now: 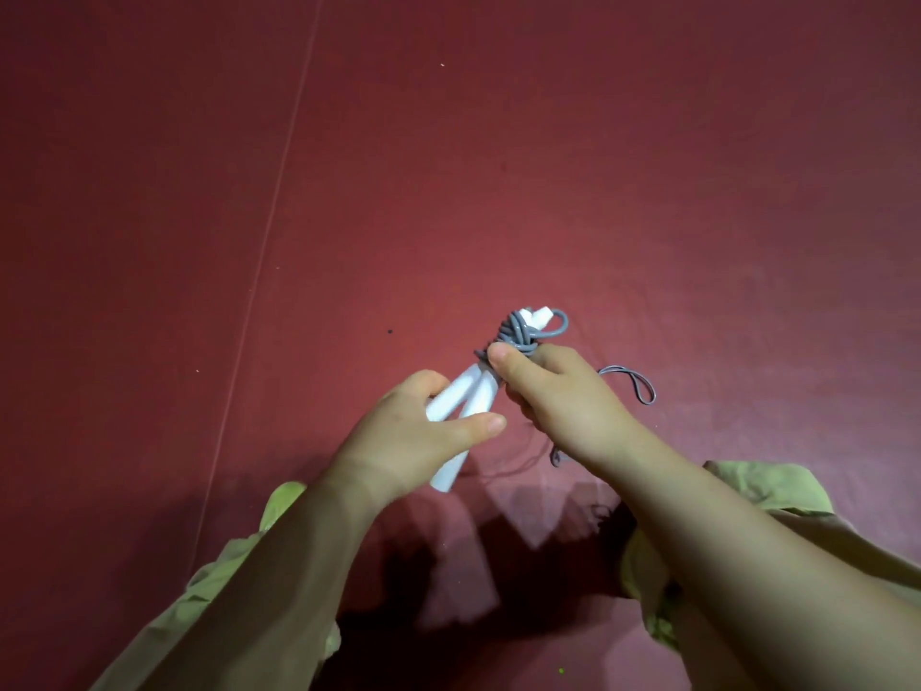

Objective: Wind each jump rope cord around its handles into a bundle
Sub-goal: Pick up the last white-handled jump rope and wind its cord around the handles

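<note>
Above the dark red surface (498,192), the person is holding one jump rope in the air with both hands, well in front of the green sleeves (239,581). The left hand (408,431) is gripping the lower ends of the two white handles (117,399), thumb across the front and fingers curled behind, probably to keep the pair pressed side by side so the cord has a firm core to go round. The right hand (553,386) is closing round the grey cord (518,334) where it is bunching in several turns near the upper ends of the handles, thumb pressing on the wraps, seemingly so they are not slipping loose while more is being laid on. A short loop of cord is curving out past the handle tips, and a loose figure-eight tail (633,384) is hanging out to the right of the right hand, with a thinner stretch trailing below the wrist, so the winding is looking well advanced but not finished. No brand, label or writing is showing on the handles, the cord or the surface; the handles are looking plain white
</note>
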